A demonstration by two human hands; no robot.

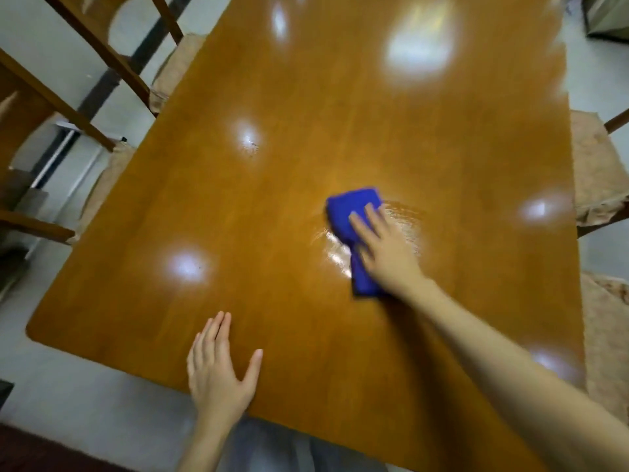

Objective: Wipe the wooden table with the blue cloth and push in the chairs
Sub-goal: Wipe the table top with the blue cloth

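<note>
Pressing blue cloth [354,216] flat onto wooden table [272,199] with right hand [384,253], fingers straight and laid over the cloth's right side, thumb out of sight, so no curl or pinch visible. Placing cloth right of the table's middle, folded into a long strip, far end poking out past the fingertips, near end sticking out beside the wrist. Showing a wet shiny streak [405,223] on the wood just beside and around the cloth. Resting left hand [218,373] palm down on the table close to the near edge, fingers straight and together, thumb spread wide, holding nothing, well apart from the cloth. Catching several blurred light glares [418,46] across the glossy top. Flanking the table on the left with two wooden chairs [102,52], backs tilted in frame, beige cushioned seats [177,63] tucked partly under the table edge. Showing more beige cushioned seats [592,165] at the right edge, touching or just beside the table, cannot tell which. Blurring pale floor [85,386] below the near left corner.
</note>
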